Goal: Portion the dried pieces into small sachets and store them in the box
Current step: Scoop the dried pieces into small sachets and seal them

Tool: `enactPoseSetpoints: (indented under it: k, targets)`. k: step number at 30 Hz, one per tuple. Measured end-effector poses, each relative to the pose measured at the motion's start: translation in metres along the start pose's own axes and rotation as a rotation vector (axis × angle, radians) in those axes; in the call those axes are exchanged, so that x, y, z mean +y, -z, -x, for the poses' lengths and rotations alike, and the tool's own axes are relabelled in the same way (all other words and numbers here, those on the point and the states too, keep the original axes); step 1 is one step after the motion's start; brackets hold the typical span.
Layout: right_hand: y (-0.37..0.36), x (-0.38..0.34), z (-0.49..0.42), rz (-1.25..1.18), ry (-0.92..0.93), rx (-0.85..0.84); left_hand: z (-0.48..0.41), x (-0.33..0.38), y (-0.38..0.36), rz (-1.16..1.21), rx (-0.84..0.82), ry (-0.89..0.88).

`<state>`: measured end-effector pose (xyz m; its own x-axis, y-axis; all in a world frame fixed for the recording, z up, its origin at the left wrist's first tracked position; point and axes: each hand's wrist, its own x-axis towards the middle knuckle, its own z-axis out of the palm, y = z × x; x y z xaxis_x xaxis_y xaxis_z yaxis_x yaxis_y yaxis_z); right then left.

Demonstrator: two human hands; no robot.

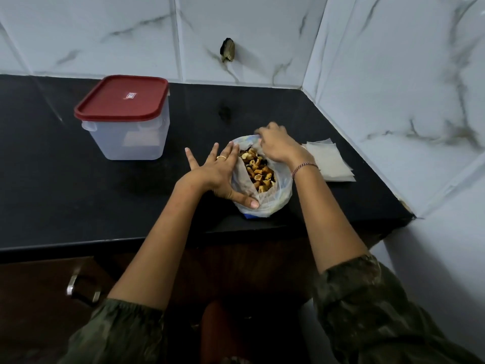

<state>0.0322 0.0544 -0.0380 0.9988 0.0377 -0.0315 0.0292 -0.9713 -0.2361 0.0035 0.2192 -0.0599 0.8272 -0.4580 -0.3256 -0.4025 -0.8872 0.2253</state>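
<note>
Head view: dried pieces point(259, 166) sit heaped in an open bag point(265, 203) near the front edge of the counter point(78, 193), between both hands.

Left hand point(215, 174): fingers straight and spread, palm flat against the bag's left wall, thumb pressing the near rim. It grips nothing.

Right hand point(278, 145): fingers curled over the far rim and seemingly pinching the film. The fingertips are hidden, so the hold is a judgement.

Risks:
- The bag is soft, has no base of its own and stands close to the counter lip. If either hand lets go, the wall could slump and the pieces roll off the edge.
- Pulling the thin film wider may tear it.
- The pieces look brittle, so a hard scoop could crumble them.
- The sachets point(333, 158) lie just beside the right wrist, and a sweep of that forearm could scatter the stack.
- The box point(131, 132) stands well apart to the left with its lid point(123, 97) on, so nothing can be stored yet.

Materials:
- Pieces: tan to orange, curled and ring-like, matte.
- Bag: translucent white film, crinkled, with a bluish print.
- Sachets: flat, pale, squarish sheets, fanned loosely.
- Box: frosted clear plastic with rounded corners and side clips. It holds something pale, which I cannot make out.
- Lid: dull red and smooth.
- Counter: polished black stone.
- Wall tiles point(393, 74): glossy white with grey veining, and one dark hole point(227, 49).
</note>
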Motion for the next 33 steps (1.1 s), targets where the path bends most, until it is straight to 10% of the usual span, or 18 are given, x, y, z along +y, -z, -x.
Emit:
enactPoseSetpoints:
  k: [6, 13, 21, 26, 33]
  targets:
    - [0.009, 0.001, 0.052, -0.460, 0.228, -0.116, 0.003, 0.002, 0.003, -0.032, 0.008, 0.034]
    - [-0.016, 0.007, 0.052, -0.715, -0.038, -0.213, 0.002, -0.001, 0.004, -0.014, -0.018, 0.021]
    - [-0.001, 0.023, 0.061, -1.058, 0.075, 0.054, 0.020, -0.006, 0.025, 0.660, 0.168, -0.152]
    - [0.020, 0.030, 0.067, -0.906, 0.003, 0.411, 0.024, 0.040, 0.038, 0.908, 0.709, -0.093]
    - [0.036, 0.075, 0.077, -0.566, -0.203, 0.577, 0.001, 0.126, 0.032, 1.584, 0.372, -0.037]
